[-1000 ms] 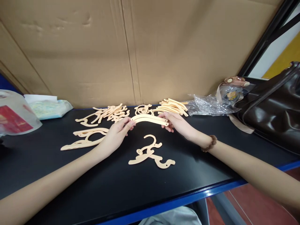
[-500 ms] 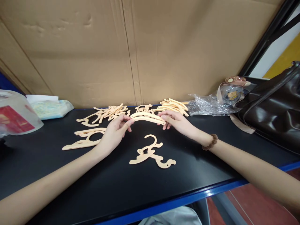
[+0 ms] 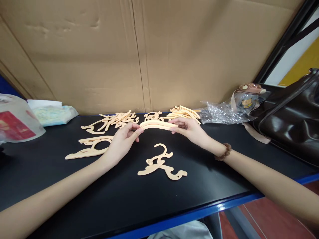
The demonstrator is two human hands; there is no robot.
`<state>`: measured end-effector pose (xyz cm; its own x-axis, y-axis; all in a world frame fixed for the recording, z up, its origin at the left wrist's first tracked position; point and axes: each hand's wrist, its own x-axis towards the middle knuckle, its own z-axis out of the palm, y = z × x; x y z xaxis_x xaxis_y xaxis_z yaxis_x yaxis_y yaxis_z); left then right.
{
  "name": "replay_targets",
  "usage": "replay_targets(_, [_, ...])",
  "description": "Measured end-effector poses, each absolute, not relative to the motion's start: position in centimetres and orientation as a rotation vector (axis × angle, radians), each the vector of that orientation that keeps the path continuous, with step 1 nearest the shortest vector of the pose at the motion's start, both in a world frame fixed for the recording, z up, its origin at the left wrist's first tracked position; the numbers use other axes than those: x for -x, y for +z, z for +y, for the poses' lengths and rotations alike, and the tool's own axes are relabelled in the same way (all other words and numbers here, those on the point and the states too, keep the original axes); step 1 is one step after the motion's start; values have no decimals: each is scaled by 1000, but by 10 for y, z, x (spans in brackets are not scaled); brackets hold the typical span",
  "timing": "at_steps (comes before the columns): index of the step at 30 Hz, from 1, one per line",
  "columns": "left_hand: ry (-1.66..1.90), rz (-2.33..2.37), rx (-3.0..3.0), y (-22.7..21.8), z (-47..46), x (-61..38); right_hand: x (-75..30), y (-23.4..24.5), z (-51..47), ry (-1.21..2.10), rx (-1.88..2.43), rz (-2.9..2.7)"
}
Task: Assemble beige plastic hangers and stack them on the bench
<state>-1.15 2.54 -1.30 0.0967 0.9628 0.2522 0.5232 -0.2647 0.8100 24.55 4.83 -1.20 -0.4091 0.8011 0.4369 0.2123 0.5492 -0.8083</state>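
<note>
Over the table (image 3: 214, 179), left hand (image 3: 122, 141) and right hand (image 3: 193, 131), both nearly closed, pinch opposite ends of the paired strips (image 3: 158, 125) between them, apparently aligning these, so the next move calls for steady, matched grips.

Indoor work spot, small workshop by look; exact kind unclear. Black tabletop (image 3: 112, 202) with blue edge (image 3: 216, 209), backed by tall cardboard sheet (image 3: 94, 59). Dark metal post (image 3: 283, 43) at right, reddish tiled floor (image 3: 274, 219) below. Along back, heap of pale hooked pieces (image 3: 119, 118) and stack of pale curved bars (image 3: 185, 113), grouped by shape. Personal stuff alongside: glossy bag (image 3: 294, 119), drink bottle (image 3: 245, 100).
</note>
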Motion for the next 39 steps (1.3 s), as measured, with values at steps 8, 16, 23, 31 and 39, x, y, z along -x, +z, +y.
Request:
replay_targets(8, [1084, 1362, -2002, -13, 23, 12, -252, -12, 53, 749, 920, -2009])
replay_targets(16, [1115, 1380, -2033, -10, 20, 9, -251, -14, 52, 750, 912, -2102])
replay_targets(23, [1106, 1423, -1973, -8, 19, 8, -249, -10, 48, 688, 921, -2157])
replay_targets(31, [1368, 1283, -1538, 1, 14, 2, -253, -10, 55, 639, 991, -1938])
replay_targets(39, [1717, 1075, -1349, 19, 4, 3, -257, 8, 45, 301, 1088, -2011])
